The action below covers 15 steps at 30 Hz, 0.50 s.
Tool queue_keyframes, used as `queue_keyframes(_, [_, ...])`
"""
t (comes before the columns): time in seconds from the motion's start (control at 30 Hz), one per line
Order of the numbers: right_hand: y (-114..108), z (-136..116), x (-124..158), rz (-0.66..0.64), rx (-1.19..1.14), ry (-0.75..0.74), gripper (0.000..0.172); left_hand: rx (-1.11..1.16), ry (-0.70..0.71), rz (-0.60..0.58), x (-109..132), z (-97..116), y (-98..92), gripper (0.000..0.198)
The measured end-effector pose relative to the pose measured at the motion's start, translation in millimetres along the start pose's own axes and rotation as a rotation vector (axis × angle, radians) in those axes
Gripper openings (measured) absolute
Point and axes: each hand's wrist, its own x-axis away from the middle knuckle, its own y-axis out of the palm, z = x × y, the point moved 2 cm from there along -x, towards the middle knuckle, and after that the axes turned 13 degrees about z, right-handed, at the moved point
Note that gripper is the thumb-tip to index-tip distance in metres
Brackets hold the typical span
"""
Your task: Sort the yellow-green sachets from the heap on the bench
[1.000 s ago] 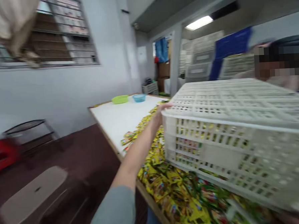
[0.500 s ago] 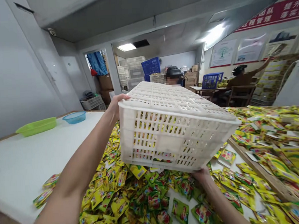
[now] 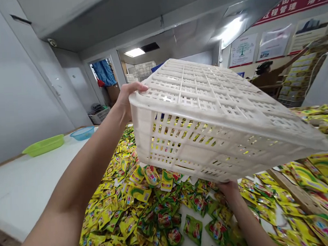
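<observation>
I hold a white slatted plastic crate upside down and tilted above the table. My left hand grips its upper far-left corner, fingers curled over the base. My right hand grips the lower rim from underneath, mostly hidden by the crate. A few yellow packets are dropping out of the crate's open underside. Below lies a big heap of yellow and green sachets on the white table.
A green tray and a blue bowl sit at the table's far left. More sachets cover a second surface on the right past a wooden edge. Another person sits at the back right. Crates are stacked beyond the doorway.
The view swung right to face the table. The crate rose and tipped further over, and packets spill from it onto the heap. Both hands kept their hold.
</observation>
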Motion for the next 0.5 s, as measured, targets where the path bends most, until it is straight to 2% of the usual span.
queue_keyframes(0.2, [3, 11, 1, 0.08, 0.003, 0.032, 0.034, -0.019, 0.065, -0.101, 24, 25, 18.2, 0.051])
queue_keyframes(0.27, [6, 13, 2, 0.105, 0.0, 0.039, 0.036, -0.029, 0.1, -0.099, 36, 30, 22.1, 0.053])
queue_keyframes(0.4, [22, 7, 5, 0.112, 0.026, 0.06, 0.036, -0.055, 0.158, 0.032, 66, 42, 23.5, 0.06])
queue_keyframes(0.5, [43, -2, 10, 0.092, 0.042, 0.054, 0.036, -0.08, 0.168, 0.167, 94, 55, 20.4, 0.06])
